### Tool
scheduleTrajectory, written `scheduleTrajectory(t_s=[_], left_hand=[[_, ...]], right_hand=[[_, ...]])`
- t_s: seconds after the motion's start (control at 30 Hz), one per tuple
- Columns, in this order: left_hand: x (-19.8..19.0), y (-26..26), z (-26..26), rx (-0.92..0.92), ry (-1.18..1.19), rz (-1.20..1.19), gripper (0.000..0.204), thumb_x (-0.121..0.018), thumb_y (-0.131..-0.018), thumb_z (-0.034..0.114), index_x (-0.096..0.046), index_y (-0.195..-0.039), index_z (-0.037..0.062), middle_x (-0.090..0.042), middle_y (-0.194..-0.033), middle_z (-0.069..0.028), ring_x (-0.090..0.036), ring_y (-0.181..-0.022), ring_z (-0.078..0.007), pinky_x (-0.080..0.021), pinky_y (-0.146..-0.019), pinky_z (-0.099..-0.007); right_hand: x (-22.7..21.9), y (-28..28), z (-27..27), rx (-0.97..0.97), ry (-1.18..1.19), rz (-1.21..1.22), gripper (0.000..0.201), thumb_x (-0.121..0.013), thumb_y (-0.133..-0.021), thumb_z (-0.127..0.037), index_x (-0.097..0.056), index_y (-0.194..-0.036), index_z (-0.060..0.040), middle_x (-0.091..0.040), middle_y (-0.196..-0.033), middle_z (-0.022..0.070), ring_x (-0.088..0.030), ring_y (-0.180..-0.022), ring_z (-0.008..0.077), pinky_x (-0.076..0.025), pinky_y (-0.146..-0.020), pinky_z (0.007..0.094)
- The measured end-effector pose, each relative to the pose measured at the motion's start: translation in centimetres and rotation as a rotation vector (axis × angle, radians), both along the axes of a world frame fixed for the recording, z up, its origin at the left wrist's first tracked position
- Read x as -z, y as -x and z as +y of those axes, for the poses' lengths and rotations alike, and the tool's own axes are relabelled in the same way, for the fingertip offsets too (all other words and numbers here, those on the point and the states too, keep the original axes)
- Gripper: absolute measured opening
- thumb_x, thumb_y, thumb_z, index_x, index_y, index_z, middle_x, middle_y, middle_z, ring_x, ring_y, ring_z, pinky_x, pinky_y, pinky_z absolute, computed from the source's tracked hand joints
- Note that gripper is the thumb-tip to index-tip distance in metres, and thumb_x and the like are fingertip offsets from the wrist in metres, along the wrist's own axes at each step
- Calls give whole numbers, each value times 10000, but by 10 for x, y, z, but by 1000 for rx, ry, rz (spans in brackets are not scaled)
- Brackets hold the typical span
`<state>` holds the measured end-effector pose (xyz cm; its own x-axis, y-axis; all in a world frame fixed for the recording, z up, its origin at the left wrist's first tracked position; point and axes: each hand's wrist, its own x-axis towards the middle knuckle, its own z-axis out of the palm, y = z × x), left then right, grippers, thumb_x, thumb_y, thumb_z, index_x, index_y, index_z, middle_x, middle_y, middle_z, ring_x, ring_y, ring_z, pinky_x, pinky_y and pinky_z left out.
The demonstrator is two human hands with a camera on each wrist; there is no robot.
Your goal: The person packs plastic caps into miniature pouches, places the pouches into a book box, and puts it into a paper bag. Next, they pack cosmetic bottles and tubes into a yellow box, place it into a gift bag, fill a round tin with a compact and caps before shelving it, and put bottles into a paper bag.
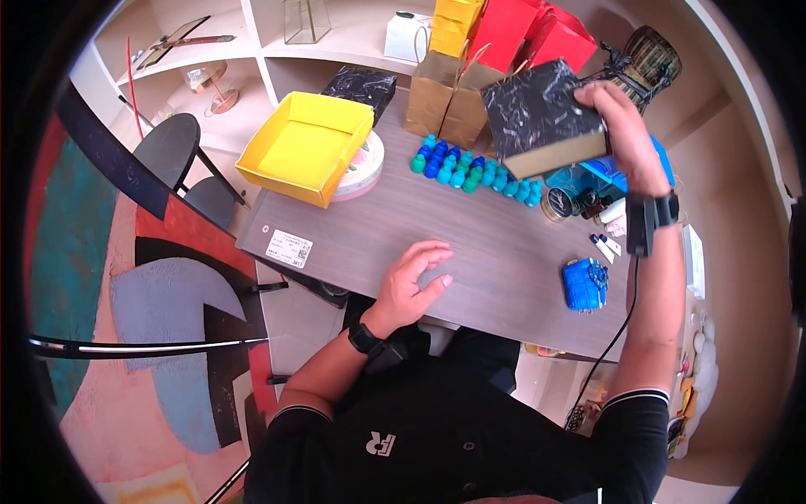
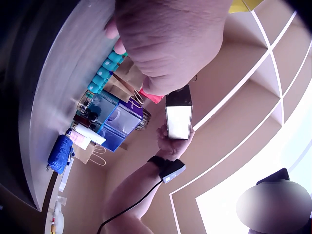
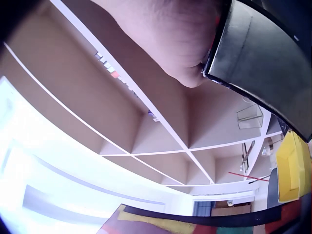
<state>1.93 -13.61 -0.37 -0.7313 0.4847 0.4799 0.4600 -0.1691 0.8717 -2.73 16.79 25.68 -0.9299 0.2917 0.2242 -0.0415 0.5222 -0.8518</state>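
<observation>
A black marbled box with a pale side is gripped by my right hand, raised above the right part of the table. In the left wrist view the box is held up by the right hand; in the right wrist view its dark surface lies beside the right hand. My left hand hovers over or rests on the table's front part, fingers loosely bent and holding nothing; contact cannot be told. The left wrist view shows this hand close up.
On the table, a yellow tray leans over a round tin at left. Blue and green figures stand in rows before paper bags. A blue pouch lies at right, near a compass-like round item.
</observation>
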Motion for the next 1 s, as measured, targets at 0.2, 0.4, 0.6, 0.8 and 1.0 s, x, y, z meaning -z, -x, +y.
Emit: scheduleTrajectory(t_s=[0.2,0.4,0.6,0.8,1.0], left_hand=[[-1,2,-5,3,-8,4,309,-701,-907,160,-655,-1179,21,-629,-1266,-145,-644,-1112,-292,-525,-916,-370],[-2,5,-11,24,-26,20,284,-679,-900,111,-660,-1161,1,-633,-1266,-159,-636,-1120,-289,-514,-927,-371],[-1,8,-14,62,-64,-10,278,-681,-892,104,-657,-1152,8,-637,-1247,-154,-641,-1126,-307,-508,-952,-379],[3,9,-16,96,-97,-2,274,-685,-889,107,-656,-1144,10,-636,-1229,-158,-643,-1119,-320,-507,-958,-380],[5,11,-18,123,-121,-15,274,-681,-898,122,-653,-1145,8,-631,-1226,-165,-636,-1120,-321,-501,-966,-379]], right_hand=[[-39,84,-25,-42,65,-171,342,-638,-901,-431,-703,-1013,-115,-693,-839,-18,-640,-736,84,-479,-607,274],[-74,156,-56,55,-311,-323,320,-597,-863,-488,-727,-944,-207,-663,-699,16,-575,-518,163,-421,-416,345],[-89,180,-75,129,-397,-358,373,-565,-898,-540,-690,-860,-189,-651,-715,-4,-559,-528,146,-388,-411,314],[-74,202,-52,119,-378,-389,313,-646,-858,-454,-701,-927,-153,-659,-751,-8,-599,-650,124,-464,-550,292],[-51,260,-11,28,-417,-424,361,-667,-830,-511,-719,-948,-174,-659,-836,2,-578,-668,127,-455,-582,274]])
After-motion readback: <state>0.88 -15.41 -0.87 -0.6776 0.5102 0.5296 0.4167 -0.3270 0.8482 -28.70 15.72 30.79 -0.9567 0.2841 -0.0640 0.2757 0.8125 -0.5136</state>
